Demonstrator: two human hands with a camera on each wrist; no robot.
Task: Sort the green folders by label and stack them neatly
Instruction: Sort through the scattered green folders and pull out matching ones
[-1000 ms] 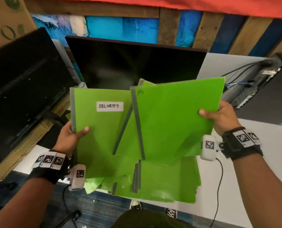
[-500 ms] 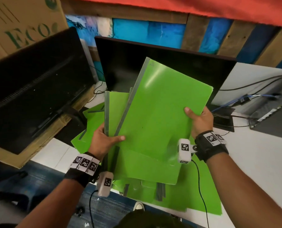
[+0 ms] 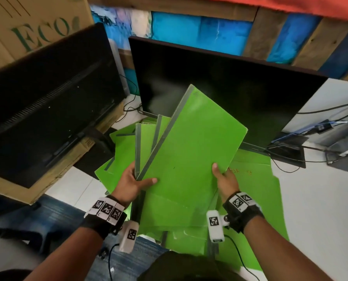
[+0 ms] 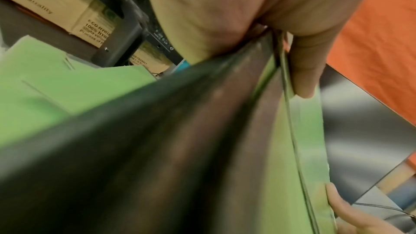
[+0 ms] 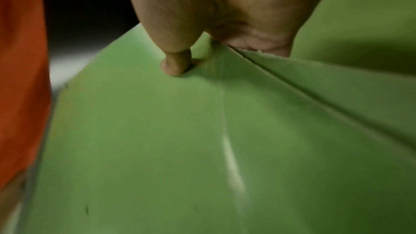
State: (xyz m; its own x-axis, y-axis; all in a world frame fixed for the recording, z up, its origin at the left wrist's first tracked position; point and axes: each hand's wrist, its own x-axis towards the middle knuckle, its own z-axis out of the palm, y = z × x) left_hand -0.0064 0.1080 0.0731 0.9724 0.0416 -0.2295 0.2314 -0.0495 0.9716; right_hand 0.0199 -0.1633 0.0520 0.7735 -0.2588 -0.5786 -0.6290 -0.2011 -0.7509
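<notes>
I hold a fan of green folders with grey spines above the table, plain sides up, no label showing. My left hand grips their lower left corners, thumb on top of the front folder. My right hand pinches the front folder's right edge, thumb pressed on its face. More green folders lie scattered on the white table under my hands, some hanging over its front edge.
Two dark monitors stand close: one at the left on a cardboard box, one straight behind the folders. Cables and a dark device run along the right of the table. A painted wooden wall is behind.
The two held folders, apart a second ago with a SECURITY label showing on the left one, have come together into one fan. Both hands moved closer and lower.
</notes>
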